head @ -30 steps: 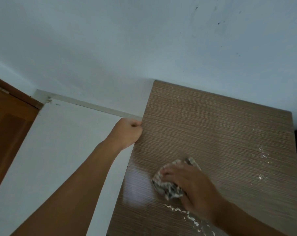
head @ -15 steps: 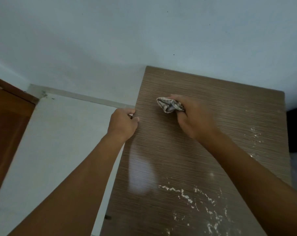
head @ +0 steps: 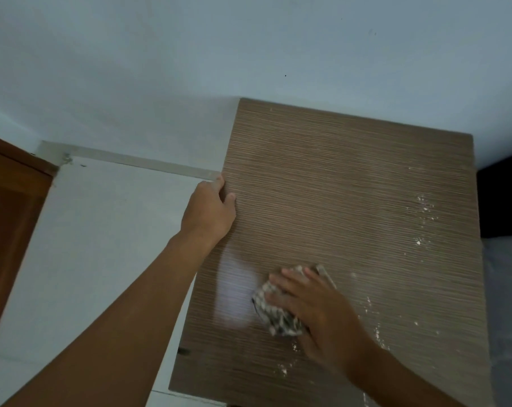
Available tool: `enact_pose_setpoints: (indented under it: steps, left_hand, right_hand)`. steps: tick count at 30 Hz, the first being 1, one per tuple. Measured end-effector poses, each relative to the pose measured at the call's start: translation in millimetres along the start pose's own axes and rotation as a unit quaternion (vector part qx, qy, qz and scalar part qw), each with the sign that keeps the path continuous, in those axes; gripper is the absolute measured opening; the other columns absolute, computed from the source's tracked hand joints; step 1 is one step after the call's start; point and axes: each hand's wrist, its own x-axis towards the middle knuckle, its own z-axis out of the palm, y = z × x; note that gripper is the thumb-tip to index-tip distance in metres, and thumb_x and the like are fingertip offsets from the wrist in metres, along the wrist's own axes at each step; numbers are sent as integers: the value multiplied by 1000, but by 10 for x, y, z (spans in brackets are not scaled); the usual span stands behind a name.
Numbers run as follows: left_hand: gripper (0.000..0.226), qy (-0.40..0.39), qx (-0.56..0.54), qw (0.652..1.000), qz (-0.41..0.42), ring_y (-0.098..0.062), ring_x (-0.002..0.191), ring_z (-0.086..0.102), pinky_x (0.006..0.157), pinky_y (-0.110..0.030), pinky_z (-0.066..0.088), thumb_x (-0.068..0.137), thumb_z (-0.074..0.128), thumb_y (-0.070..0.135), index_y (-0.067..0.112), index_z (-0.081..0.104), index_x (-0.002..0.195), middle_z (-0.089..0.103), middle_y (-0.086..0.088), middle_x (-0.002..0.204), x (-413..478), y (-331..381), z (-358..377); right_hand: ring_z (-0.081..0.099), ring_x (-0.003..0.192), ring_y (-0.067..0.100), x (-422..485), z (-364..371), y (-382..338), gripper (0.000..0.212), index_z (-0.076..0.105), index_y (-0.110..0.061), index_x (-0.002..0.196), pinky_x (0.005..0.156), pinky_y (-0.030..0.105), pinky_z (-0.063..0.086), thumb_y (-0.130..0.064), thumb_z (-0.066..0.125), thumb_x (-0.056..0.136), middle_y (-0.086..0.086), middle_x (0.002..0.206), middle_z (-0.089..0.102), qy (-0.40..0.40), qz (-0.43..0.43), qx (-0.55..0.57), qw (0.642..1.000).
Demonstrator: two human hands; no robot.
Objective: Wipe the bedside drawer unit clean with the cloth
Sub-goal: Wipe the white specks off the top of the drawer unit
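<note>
The bedside drawer unit's brown striped top [head: 351,186] fills the right half of the head view, with white dust specks along its right side and near front. A crumpled grey-and-white cloth [head: 274,314] lies on the near left part of the top. My right hand [head: 316,309] presses down on the cloth with the fingers spread over it. My left hand [head: 210,211] grips the unit's left edge, thumb on the top surface, fingers hidden over the side.
A pale wall [head: 249,54] stands directly behind the unit. White floor tiles [head: 96,245] lie to the left, with a brown wooden door [head: 8,215] at the far left. A dark object [head: 504,198] adjoins the unit's right side.
My right hand has pulled the cloth from the far left part of the top back toward the near edge. My left hand stays on the left edge.
</note>
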Motion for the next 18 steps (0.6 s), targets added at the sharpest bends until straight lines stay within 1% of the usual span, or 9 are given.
enact_pose_setpoints:
  steps: [2,4,7,10,12,13,14,16,18]
  left_hand:
    - [54,15,67,997,26,-27,141,31,109,-41,35,97,52,35,14,42,146,34,-13,152,-100,34,60]
    - [56,18,114,990,85,-26,147,18,115,-43,27,96,54,40,16,42,145,23,-13,158,-218,107,139]
    - [59,-37,165,971,168,-27,150,7,121,-44,11,95,52,43,20,38,148,13,-12,162,-371,266,336]
    - [61,-91,189,957,203,-26,150,5,120,-44,6,95,51,46,25,33,150,9,-9,164,-457,466,551]
    - [63,-117,204,950,207,-26,151,3,120,-47,8,95,50,47,27,28,151,4,-7,164,-482,619,671]
    - [65,-127,214,946,205,-26,151,1,121,-48,9,96,50,47,28,25,152,2,-7,164,-487,702,719]
    - [66,-135,226,943,202,-26,151,1,121,-49,10,96,49,47,28,23,153,1,-7,165,-488,783,763]
    - [67,-145,249,937,196,-28,151,0,119,-52,14,96,48,49,28,20,154,0,-7,164,-478,934,836]
    - [69,-151,272,932,186,-29,150,-2,118,-55,15,96,46,51,29,17,154,-2,-6,164,-447,1057,903]
  right_hand:
    - [34,141,13,-236,51,-72,51,54,-28,131,111,45,29,-24,52,80,-7,146,47,-1,-2,9,1000]
    - [38,138,8,-382,26,-129,50,57,-29,128,108,41,32,-21,52,78,-12,142,51,18,16,30,999]
    - [50,127,1,-474,-188,-216,49,60,-33,123,103,32,40,-16,51,79,-20,132,57,108,90,94,986]
    - [64,98,0,-494,-564,-226,42,64,-39,115,79,25,52,-14,54,83,-22,107,68,210,181,168,946]
    - [65,70,11,-499,-832,-145,40,66,-44,107,60,24,50,-12,50,88,-11,84,69,263,221,227,911]
    - [63,65,18,-497,-969,-88,41,67,-43,104,55,22,50,-9,48,92,-3,80,69,292,239,250,892]
    - [64,69,21,-491,-1109,-15,42,67,-41,103,55,18,50,-5,47,95,1,83,70,323,255,253,876]
    - [65,82,7,-474,-1389,159,39,67,-36,102,63,10,48,-3,47,95,-9,92,71,363,282,214,862]
    - [63,82,2,-448,-1642,417,32,67,-33,100,66,10,47,-8,48,94,-11,90,71,374,310,173,857]
